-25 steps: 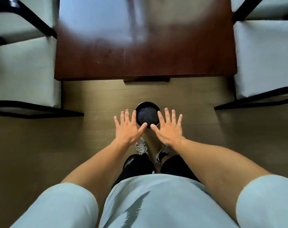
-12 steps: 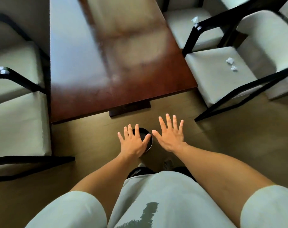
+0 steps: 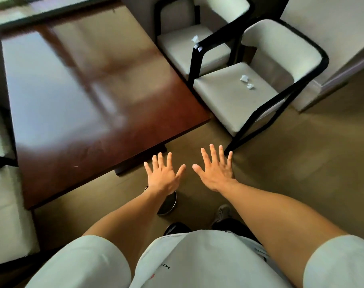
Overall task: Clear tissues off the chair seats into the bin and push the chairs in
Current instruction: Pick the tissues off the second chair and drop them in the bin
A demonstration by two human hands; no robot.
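My left hand (image 3: pixel 163 176) and my right hand (image 3: pixel 215 170) are stretched out flat in front of me, fingers spread, holding nothing. A small round black bin (image 3: pixel 168 204) stands on the floor under my left wrist, mostly hidden by it. To the upper right a cream armchair with a black frame (image 3: pixel 229 100) carries two crumpled white tissues (image 3: pixel 246 81) on its seat. Behind it a second cream chair (image 3: pixel 183 46) has another tissue (image 3: pixel 195 39) on its seat, and small white bits show by the nearer chair's armrest.
A dark red-brown wooden table (image 3: pixel 83 96) fills the upper left. Cream chair seats (image 3: pixel 6 215) line the left edge. A light wall or cabinet (image 3: pixel 332 48) rises at the far right. Tan floor lies to the right of my feet.
My view has swung up and to the right, bringing the two right-hand chairs with tissues further into sight. The bin has slid from between my hands to under my left wrist. Both hands stay spread.
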